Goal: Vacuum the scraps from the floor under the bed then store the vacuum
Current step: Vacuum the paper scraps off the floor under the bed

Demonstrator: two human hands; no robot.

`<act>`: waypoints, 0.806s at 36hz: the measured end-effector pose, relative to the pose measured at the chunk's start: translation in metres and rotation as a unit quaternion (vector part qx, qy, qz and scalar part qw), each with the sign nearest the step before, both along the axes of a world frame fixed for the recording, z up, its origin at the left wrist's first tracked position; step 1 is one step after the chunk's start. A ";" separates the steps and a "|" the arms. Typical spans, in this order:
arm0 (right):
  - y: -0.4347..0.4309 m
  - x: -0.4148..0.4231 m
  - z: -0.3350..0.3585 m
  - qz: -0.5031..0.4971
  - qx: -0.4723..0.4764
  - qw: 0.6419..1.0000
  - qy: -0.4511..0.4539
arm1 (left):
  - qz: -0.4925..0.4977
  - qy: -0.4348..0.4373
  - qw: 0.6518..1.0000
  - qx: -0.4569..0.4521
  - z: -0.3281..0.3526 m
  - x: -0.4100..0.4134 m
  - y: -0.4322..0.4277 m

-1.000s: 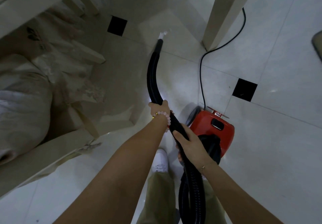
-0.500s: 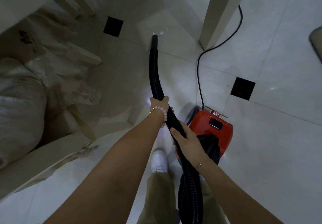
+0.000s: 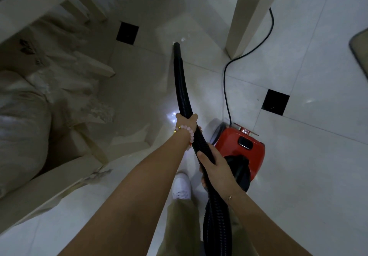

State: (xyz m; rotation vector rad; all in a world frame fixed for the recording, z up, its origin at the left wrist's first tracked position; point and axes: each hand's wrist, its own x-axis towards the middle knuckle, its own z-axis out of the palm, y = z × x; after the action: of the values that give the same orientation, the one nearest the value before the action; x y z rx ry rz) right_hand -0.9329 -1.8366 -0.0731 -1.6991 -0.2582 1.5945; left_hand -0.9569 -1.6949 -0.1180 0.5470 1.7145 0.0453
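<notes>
The black ribbed vacuum hose [image 3: 182,88] runs from the lower centre of the view up across the white tiled floor [image 3: 310,156], its open nozzle end near a small pale scrap [image 3: 182,39] — just beside the cream-coloured bed post [image 3: 247,16]. The left hand [image 3: 186,121] has its fingers closed around the hose at mid-length; a pink beaded bracelet [image 3: 188,134] sits on that wrist. The right hand [image 3: 214,165] grips the hose lower down, fingers wrapped around it. The red canister vacuum body [image 3: 239,142] stands on the floor just right of both hands, its black power cord [image 3: 227,88] trailing past the post. A white shoe [image 3: 181,186] is below — cream bedding [image 3: 29,116] lies at the left edge.
</notes>
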 end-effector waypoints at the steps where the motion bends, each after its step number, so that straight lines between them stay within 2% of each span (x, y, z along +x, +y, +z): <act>1: 0.000 0.000 0.000 0.001 0.000 1.000 0.000 | -0.004 0.003 1.000 0.015 -0.005 0.000 -0.001; 3: 0.002 0.001 -0.002 0.002 -0.001 1.000 -0.001 | -0.022 0.017 0.998 0.059 -0.010 0.000 0.000; 6: 0.004 0.004 -0.003 0.010 0.002 1.000 -0.001 | -0.032 0.052 0.995 0.077 -0.015 -0.005 0.002; 12: 0.005 0.003 -0.001 0.034 0.001 0.999 0.015 | -0.073 0.088 0.992 0.058 -0.027 -0.023 0.000; 17: 0.005 -0.002 -0.002 0.038 -0.008 0.999 0.010 | -0.058 0.096 0.992 0.055 -0.025 -0.023 0.004; 21: 0.006 -0.003 0.000 0.038 0.004 0.999 -0.009 | -0.025 0.026 0.997 0.075 -0.020 -0.021 0.003; 24: 0.008 -0.003 0.002 0.021 0.013 1.000 -0.007 | -0.057 -0.012 0.996 0.064 -0.016 -0.012 0.009; 29: 0.011 0.001 0.001 -0.005 0.021 1.000 -0.005 | -0.099 -0.024 0.993 0.060 -0.018 -0.002 0.014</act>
State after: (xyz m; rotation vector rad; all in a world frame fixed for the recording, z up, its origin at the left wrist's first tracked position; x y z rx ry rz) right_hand -0.9319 -1.8259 -0.0718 -1.6747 -0.2857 1.5643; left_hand -0.9588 -1.6808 -0.1356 0.7970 1.6109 0.0208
